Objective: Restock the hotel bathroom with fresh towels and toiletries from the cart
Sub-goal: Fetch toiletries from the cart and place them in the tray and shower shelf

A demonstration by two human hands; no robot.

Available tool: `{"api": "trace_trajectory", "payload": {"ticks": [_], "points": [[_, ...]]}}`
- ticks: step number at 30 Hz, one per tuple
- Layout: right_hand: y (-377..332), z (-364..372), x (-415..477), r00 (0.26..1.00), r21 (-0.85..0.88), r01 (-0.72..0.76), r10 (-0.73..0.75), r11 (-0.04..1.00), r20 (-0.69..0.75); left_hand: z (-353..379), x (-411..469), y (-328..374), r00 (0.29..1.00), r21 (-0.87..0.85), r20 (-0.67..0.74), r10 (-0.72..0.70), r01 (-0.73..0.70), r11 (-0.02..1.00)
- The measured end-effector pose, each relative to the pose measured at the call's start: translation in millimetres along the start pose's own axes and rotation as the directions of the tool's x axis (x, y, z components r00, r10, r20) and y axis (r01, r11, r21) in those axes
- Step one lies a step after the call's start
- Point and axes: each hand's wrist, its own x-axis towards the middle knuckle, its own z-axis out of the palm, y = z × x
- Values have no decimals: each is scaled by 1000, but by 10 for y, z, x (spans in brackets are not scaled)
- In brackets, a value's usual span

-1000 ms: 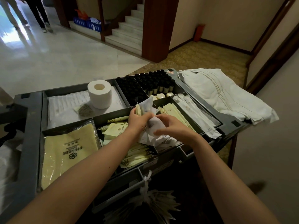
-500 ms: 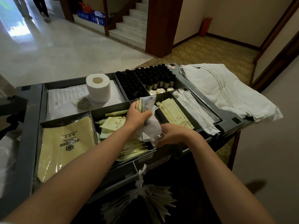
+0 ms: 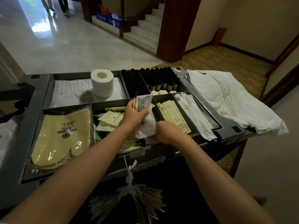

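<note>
From the head view, your left hand (image 3: 134, 114) is over the middle compartment of the cart (image 3: 37, 101), its fingers (image 3: 143, 112) wrapped tightly round a bundle of packets (image 3: 144, 102), pale green and white, held upright. Your right hand (image 3: 166, 132) meets the bundle's lower white edge. Its fingers curl out of sight, so you cannot tell whether they pinch anything. Loose green sachets (image 3: 111, 118) lie in the compartment below. The folded towels (image 3: 226, 101) lie on the cart's right end and the toilet roll (image 3: 102, 82) stands at the back left.
</note>
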Motion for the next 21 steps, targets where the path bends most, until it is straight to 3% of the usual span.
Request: {"api": "trace_trajectory", "payload": {"ticks": [3,5,9,13,21], "points": [[26,20,12,997,65,8,-2,998,-80,-10,-30,-8,993,-148,-91,-80,66,987],[43,31,-7,976,167,25,12,986,-218,-40,-38,22,972,-287,-174,-158,103,952],[73,46,-45,877,401,89,119,912,-466,-132,15,111,953,-463,-194,-234,122,878],[110,1,-37,800,553,62,289,831,-525,-126,19,236,974,-411,-151,-170,95,907],[64,-74,-187,681,789,110,532,605,-503,138,-79,294,985,-305,106,-139,165,938]]}}
